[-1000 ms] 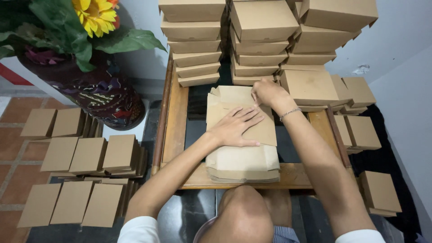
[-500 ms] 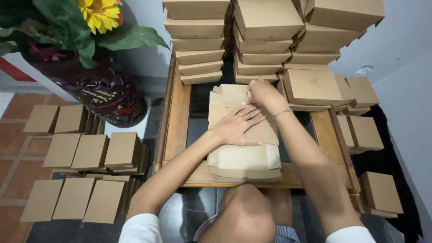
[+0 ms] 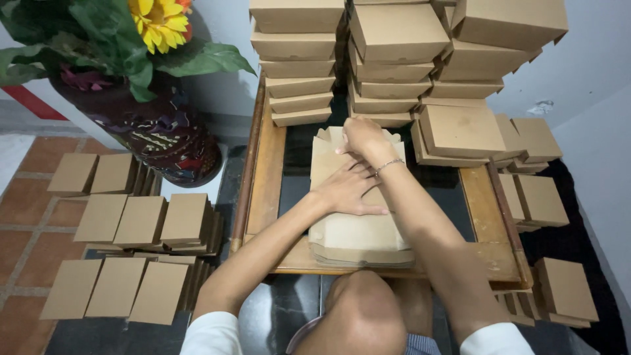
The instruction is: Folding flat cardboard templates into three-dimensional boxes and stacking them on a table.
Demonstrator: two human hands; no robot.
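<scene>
Folding the top flat brown cardboard box blank [image 3: 358, 227] on its stack.
The blank is pinned by the spread left hand [image 3: 347, 190]; its far flap is pinched by the right hand [image 3: 363, 138] and is best creased squarely.

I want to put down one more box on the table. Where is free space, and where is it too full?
Free: the dark strip of table between the wooden left rail and the flat cardboard stack, and another strip right of the right hand. Crowded: the far edge with the stacked boxes, and the middle, where the left hand presses the stack.
</scene>
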